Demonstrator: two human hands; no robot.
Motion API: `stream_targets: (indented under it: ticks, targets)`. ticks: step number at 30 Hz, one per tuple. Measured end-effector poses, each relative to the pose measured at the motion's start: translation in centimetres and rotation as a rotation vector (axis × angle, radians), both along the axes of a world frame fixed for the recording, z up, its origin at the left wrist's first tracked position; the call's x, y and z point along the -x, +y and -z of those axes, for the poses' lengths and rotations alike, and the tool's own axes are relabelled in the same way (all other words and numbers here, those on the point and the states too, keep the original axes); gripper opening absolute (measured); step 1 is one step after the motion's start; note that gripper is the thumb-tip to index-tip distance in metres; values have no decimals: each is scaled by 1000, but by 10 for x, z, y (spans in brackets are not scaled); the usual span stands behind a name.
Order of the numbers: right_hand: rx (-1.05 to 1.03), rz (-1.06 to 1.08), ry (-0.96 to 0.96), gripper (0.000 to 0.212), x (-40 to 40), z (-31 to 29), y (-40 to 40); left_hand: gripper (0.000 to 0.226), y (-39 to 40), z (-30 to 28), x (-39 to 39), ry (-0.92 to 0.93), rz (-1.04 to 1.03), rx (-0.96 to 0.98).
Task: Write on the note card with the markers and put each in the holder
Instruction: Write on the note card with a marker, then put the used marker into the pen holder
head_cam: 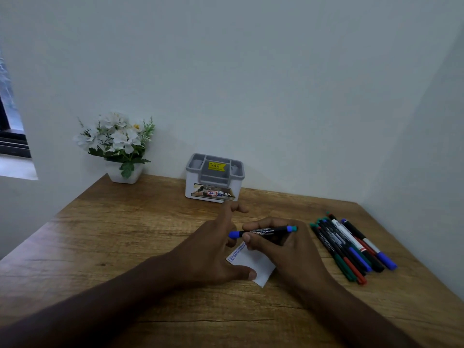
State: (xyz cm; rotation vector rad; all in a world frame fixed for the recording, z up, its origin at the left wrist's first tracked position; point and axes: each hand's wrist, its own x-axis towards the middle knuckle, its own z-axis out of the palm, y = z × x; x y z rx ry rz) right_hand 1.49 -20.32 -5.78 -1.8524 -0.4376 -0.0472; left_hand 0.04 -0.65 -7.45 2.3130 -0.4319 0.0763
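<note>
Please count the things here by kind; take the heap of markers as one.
Blue-capped black marker in right hand: 1
Heap of loose markers: 1
White paper note card: 1
Grey and white plastic holder: 1
White pot of white flowers: 1
Total: 5

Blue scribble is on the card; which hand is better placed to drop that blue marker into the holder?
Right. The right hand already grips the blue marker, while the left hand rests by the note card. The holder stands just beyond both.
</note>
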Motion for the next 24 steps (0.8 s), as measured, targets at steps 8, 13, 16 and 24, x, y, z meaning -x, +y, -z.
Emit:
stream_targets:
  ticks: [8, 13, 16, 24]
  targets:
    - [28, 73, -41, 17, -10, -2, 0, 128, -3, 3, -3, -38, -58, -22]
    - [-172, 269, -268, 10, -45, -39, 2, 123, 1, 6, -5, -67, -76, -93]
    - [-150, 318, -325, 22, -84, -58, 16, 95, 3, 7, -5, -77, -62, -175]
    - [331, 345, -531, 30, -166, -47, 74, 71, 4, 9, -6, -126, -9, -274]
